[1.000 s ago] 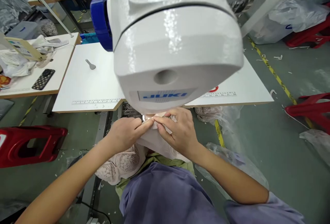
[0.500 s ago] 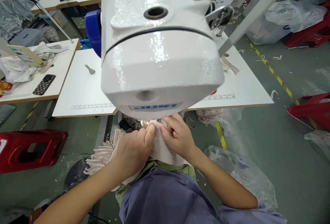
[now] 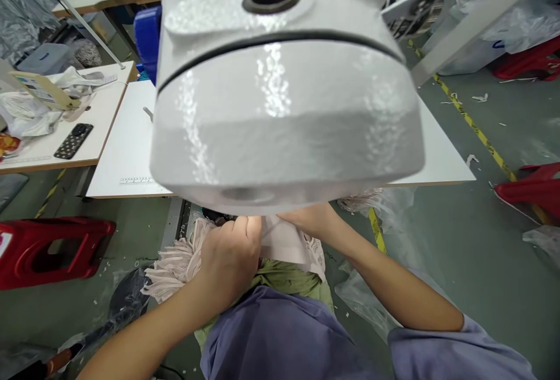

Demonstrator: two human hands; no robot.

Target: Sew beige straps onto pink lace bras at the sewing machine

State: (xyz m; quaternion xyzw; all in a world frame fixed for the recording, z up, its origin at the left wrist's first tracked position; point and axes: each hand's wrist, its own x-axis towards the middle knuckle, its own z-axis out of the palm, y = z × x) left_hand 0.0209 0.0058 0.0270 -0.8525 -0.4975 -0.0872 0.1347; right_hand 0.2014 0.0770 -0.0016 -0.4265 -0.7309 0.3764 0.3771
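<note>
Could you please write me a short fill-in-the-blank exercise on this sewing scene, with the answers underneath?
1. The pale cloth shows ____ the person's left grip and right grip.
2. The plastic stool at the picture's left edge is coloured ____.
3. In the picture, the patterned phone lies to the ____ of the white sewing machine head.
4. The floor tape has black marks on ____.

Missing words: between; red; left; yellow.

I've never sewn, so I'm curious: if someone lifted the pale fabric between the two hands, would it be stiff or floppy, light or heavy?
The pale fabric would probably flop, since it looks like thin, creased cloth. It's likely light, as its visible part looks flat and unpadded. The openwork lace along its right side might snag.
</note>
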